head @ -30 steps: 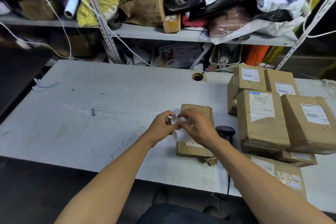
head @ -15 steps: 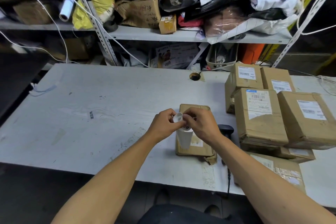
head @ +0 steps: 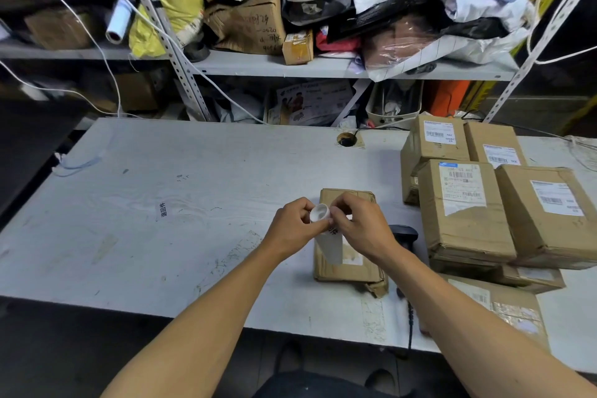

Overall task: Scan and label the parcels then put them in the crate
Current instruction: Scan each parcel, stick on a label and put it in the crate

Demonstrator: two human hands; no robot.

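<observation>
- Parcel [head: 347,236] lies near the table's [head: 161,187] front edge, under my hands.
- Left hand [head: 292,229] grips label roll [head: 319,212]; right hand [head: 361,229] pinches its strip [head: 332,247].
- I'd peel slowly, then press flat.

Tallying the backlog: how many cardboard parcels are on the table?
7: one under the hands, four clustered right, two flatter ones below. More may be hidden.

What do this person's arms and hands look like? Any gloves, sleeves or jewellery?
Both forearms are bare as far up as the picture shows, with no sleeve in sight. The left hand and right hand wear no gloves, and no rings, watch or wristband can be seen. Nothing is marked on them.
</observation>
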